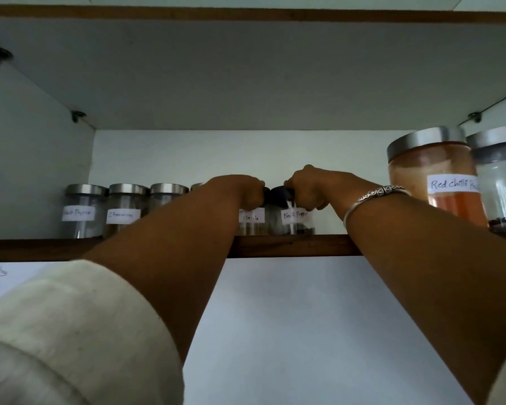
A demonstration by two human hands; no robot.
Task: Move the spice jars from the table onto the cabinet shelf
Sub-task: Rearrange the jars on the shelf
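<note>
Steel-lidded jars (84, 210) flank left hand's (240, 191) Masala jar (250, 219), right hand's (307, 188) pepper jar (294, 216).

Grey board (246, 68) overhead, dark metal pegs (78, 115) at its corners, white back panel (187, 153), silver bangle (374, 197), cream sleeve (70, 331).

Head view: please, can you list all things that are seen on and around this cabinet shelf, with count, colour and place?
small jars: four, clear with steel lids, shelf's left; the fourth mostly hidden
Masala jar: one, clear, black lid, shelf's middle
Black Pepper jar: one, clear, black lid, just right of it
Red chilli jar: one, large, orange contents, steel lid, shelf's right
large jar: one, clear, dark contents, far right
shelf: one, brown wooden edge
bracelet: one, silver, right wrist
sleeve: one, cream, left arm
left hand: one, grip on Masala jar's lid
right hand: one, grip on Black Pepper jar's lid
</note>
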